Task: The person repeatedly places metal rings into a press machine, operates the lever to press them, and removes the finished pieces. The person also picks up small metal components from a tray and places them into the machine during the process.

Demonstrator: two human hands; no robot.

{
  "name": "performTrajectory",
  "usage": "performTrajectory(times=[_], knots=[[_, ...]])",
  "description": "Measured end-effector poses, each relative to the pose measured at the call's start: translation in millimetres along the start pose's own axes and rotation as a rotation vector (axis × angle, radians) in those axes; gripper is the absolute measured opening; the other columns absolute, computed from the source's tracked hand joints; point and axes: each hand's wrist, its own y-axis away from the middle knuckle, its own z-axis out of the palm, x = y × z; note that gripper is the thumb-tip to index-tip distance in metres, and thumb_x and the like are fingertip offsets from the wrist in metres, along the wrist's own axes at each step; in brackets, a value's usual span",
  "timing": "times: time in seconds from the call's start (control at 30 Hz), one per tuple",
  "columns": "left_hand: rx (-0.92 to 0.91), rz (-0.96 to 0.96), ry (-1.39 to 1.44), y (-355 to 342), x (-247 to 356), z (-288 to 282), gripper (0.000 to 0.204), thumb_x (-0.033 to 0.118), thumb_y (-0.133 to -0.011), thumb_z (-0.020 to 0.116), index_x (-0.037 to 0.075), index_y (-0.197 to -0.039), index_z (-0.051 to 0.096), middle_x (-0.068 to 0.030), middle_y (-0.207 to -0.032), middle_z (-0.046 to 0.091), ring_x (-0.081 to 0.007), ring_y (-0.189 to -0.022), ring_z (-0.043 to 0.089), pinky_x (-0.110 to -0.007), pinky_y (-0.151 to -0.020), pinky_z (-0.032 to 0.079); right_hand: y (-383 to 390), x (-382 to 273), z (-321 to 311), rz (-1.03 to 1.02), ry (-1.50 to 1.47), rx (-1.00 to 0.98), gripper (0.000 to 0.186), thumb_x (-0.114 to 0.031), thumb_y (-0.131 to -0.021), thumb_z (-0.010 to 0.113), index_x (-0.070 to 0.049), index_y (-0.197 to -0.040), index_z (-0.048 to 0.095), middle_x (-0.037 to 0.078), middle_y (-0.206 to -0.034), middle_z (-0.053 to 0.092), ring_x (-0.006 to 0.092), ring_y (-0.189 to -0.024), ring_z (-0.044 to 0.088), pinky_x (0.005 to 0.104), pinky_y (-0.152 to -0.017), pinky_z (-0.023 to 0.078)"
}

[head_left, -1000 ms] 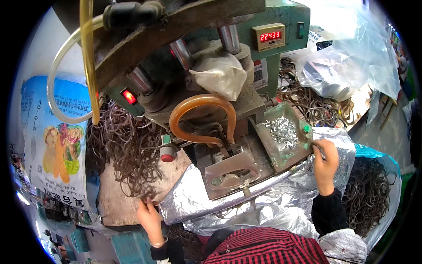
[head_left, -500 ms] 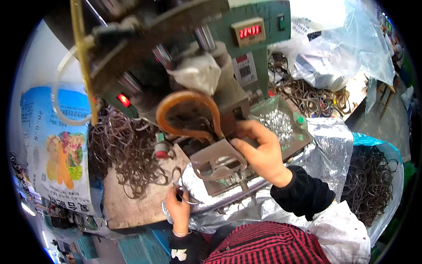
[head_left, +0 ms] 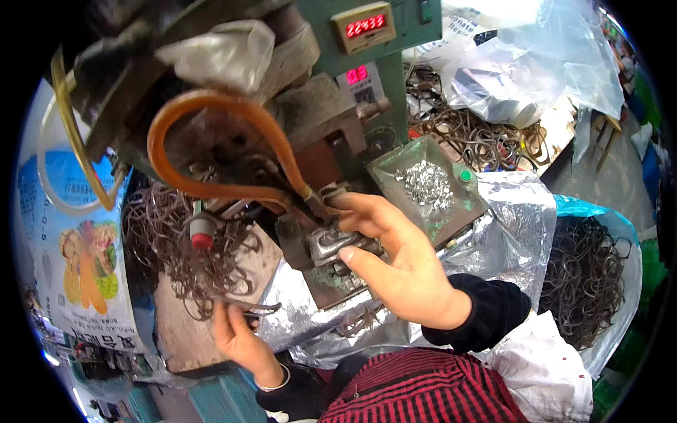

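we stand before a green and grimy machine (head_left: 321, 106), the largest thing here, filling the top and middle of the view. below it and to the right we see a crumpled silver sheet (head_left: 508, 233), and beyond that, at the upper right, clear plastic (head_left: 508, 77) over more dark strips. a printed blue-and-white sack (head_left: 70, 211) stands at our far left. at our right a blue-edged bag (head_left: 630, 296) is filled with curled dark strips. near our left side lies a worn board (head_left: 187, 335), with a tangled heap (head_left: 151, 240) of such strips on its back part. an orange tube (head_left: 275, 134) loops out over the machine's front.

our right hand (head_left: 405, 264) is at the machine's front, thumb and fingers parted; we cannot tell whether they grip anything. beside it a sloping tray (head_left: 448, 215) sits at the machine's right. our left hand (head_left: 245, 347) is at the board's edge, thumb and fingers pinching.

smaller still, we have a red-lit counter (head_left: 364, 27) up on the machine, small silvery bits (head_left: 425, 185) piled in the tray, a metal block (head_left: 328, 244) just by our right thumb, a red button (head_left: 202, 241) in front of the heap, and one dark strip (head_left: 261, 307) in our left hand, its free end pointing right.
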Motion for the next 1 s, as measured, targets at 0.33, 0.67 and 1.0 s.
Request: performTrajectory(times=[0.33,0.67,1.0], knots=[[-0.439,1.178,-0.117,-9.8,64.9,93.7,0.038,-0.016,-0.074,0.064,0.001,-0.107,0.071,-0.0142,-0.087,0.068,-0.0262,-0.073,0.065,-0.032,-0.063,0.052,-21.9,74.3,-123.0,-0.231,1.534,0.276,0.024,-0.013,-0.075,0.074,-0.005,-0.097,0.067,0.018,-0.121,0.059,0.0371,-0.13,0.047,0.0515,-0.085,0.051],[-0.444,1.205,-0.132,-9.9,56.5,96.1,0.037,-0.015,-0.075,0.064,0.004,-0.107,0.069,-0.0138,-0.091,0.07,-0.0269,-0.074,0.065,-0.033,-0.063,0.052,-47.1,58.8,-131.9,-0.324,1.302,0.334,0.012,-0.011,-0.075,0.073,-0.007,-0.084,0.066,0.01,-0.088,0.065,0.0316,-0.096,0.061,0.0442,-0.077,0.05],[-0.537,1.197,-0.06,-17.6,59.6,98.2,0.017,-0.006,-0.076,0.066,0.003,-0.09,0.069,-0.0111,-0.085,0.07,-0.0256,-0.069,0.065,-0.034,-0.061,0.051,-45.8,60.7,-140.2,-0.193,0.845,0.505,0.01,-0.007,-0.091,0.063,-0.001,-0.099,0.062,0.015,-0.085,0.067,0.026,-0.078,0.065,0.0338,-0.071,0.05]])
